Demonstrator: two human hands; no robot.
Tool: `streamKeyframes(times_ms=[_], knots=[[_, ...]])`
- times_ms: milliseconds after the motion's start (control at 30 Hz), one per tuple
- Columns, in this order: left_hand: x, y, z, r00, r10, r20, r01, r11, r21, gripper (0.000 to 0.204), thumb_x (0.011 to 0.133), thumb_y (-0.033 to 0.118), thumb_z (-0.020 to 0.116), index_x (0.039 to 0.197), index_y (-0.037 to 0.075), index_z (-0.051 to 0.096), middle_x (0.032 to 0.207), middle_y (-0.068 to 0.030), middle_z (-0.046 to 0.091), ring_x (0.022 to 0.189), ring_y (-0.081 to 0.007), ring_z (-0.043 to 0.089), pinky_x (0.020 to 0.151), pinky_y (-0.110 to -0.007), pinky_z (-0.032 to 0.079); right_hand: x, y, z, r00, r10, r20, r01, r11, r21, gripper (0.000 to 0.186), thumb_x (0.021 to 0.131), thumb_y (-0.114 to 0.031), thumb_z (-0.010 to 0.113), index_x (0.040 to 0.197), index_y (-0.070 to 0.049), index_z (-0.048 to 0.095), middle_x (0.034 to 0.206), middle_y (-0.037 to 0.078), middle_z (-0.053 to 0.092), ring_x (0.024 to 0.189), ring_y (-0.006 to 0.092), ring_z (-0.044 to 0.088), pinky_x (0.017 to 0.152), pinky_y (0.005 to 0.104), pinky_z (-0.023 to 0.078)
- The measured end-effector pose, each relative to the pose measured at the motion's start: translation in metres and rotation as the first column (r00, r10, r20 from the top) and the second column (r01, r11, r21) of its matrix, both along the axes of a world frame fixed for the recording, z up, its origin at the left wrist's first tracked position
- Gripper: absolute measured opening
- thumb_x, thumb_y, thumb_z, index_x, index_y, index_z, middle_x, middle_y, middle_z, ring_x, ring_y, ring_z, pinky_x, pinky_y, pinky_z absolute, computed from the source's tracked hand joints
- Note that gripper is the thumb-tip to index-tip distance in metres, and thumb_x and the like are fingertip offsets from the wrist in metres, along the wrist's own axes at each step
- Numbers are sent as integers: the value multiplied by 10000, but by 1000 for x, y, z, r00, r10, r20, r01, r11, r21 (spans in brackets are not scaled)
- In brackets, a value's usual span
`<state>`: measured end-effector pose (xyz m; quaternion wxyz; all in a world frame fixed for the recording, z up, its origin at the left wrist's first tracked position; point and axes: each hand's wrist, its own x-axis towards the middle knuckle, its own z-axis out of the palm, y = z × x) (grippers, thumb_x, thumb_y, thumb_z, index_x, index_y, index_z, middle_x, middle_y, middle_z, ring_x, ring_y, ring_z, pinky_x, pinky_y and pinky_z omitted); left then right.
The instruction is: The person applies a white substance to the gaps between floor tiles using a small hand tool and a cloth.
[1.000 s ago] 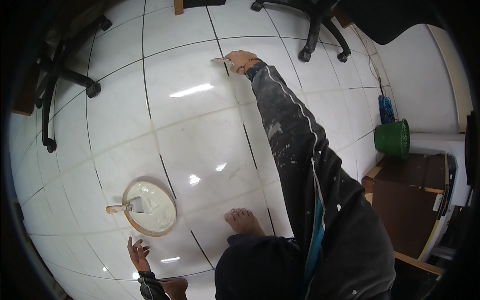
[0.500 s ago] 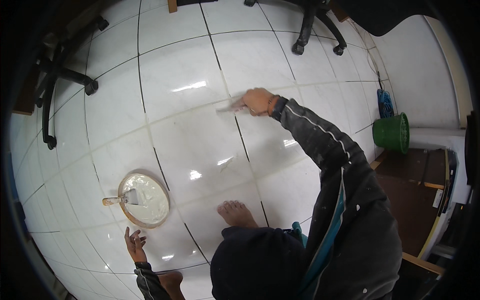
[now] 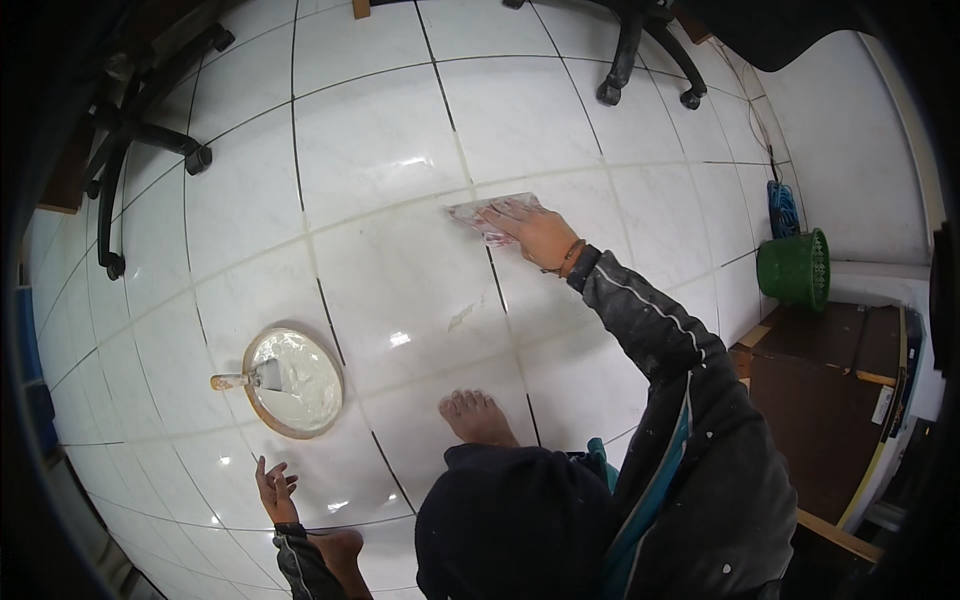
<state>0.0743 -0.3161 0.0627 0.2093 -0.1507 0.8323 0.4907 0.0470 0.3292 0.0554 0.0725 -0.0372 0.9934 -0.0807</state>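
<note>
Currently, the flattened right hand (image 3: 543, 236) holds a pale sheet (image 3: 466, 212) over glossy white tiles (image 3: 400, 285); the left hand (image 3: 277, 492) curls loosely, empty; a green bucket (image 3: 790, 270) sits right.

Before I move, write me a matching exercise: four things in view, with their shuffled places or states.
Things:
1. left hand
2. right hand
3. putty knife
4. bucket

Places or states:
A. green, beside the blue cord bundle
B. resting across the rim of the round container
C. fingers loosely bent, holding nothing
D. holding a thin flat piece

Pairs: 1-C, 2-D, 3-B, 4-A
</note>
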Motion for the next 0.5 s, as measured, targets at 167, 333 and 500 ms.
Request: streamKeyframes(times_ms=[167,333,500], knots=[[1,11,-6,999,-41,31,40,999,27,553,939,261,509,1406,66,286,1050,-106,605,743,-147,610,641,-240,476,-24,-32,-31,979,-55,-197,73,994,87,616,857,-134,493,1431,-170,272,1399,158,395,1300,327,366,1056,574,253],[4,11,-3,996,-63,60,61,998,31,571,936,281,514,1409,62,282,1059,-108,604,745,-149,609,645,-240,474,-35,-46,-68,977,11,-214,53,956,290,504,907,-248,424,1391,-131,342,1413,196,364,1313,363,339,982,743,121],[-7,14,2,999,-51,16,51,999,-2,577,937,337,508,1404,70,299,1049,-100,606,760,-145,605,665,-243,470,-11,-48,-58,995,42,-88,-17,963,270,490,904,-259,425,1380,-157,367,1431,173,344,1306,354,345,929,780,145]])
